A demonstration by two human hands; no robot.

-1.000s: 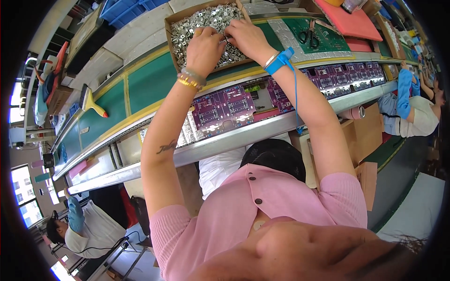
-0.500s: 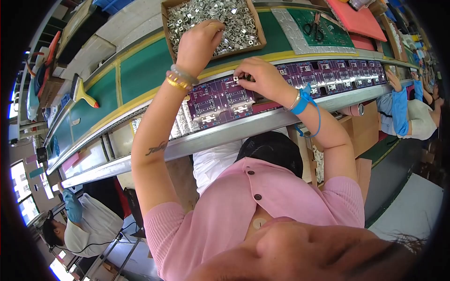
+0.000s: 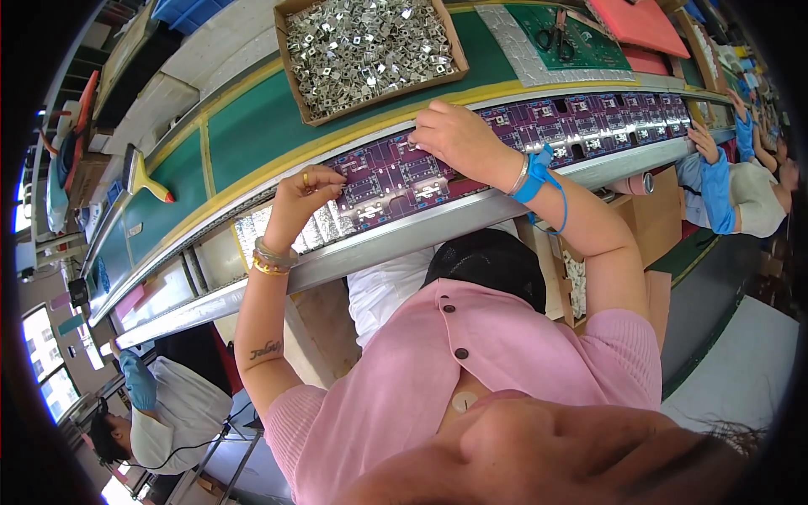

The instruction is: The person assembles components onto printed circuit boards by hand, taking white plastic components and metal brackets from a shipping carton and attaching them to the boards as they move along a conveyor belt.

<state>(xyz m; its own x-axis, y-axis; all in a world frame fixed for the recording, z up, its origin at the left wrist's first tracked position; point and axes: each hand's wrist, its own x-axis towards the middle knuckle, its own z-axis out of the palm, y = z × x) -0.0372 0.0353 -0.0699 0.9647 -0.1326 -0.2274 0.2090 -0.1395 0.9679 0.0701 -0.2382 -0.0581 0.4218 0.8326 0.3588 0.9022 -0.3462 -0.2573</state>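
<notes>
A row of purple circuit boards (image 3: pixel 396 181) with silvery pads and fitted metal parts lies along the metal rail in front of me. My left hand (image 3: pixel 301 202) is at the boards' left end, thumb and forefinger pinched together; whatever they hold is too small to make out. Over the middle of the boards, my right hand (image 3: pixel 459 139) has its fingers curled down, with a small bright metal bracket partly showing at the tips. Beyond the boards, a cardboard box (image 3: pixel 459 61) is heaped with small metal brackets (image 3: pixel 366 55).
Scissors (image 3: pixel 555 40) rest on a green board (image 3: pixel 593 55) at the far right, near a red foam block (image 3: pixel 640 25). A yellow-handled brush (image 3: pixel 147 178) lies on the left. Co-workers sit at both ends; one's hand (image 3: pixel 704 141) is by the boards' right end.
My left hand has come down from the bracket box to the boards' left end. My right hand has shifted slightly left, its fingers now closed over the bracket.
</notes>
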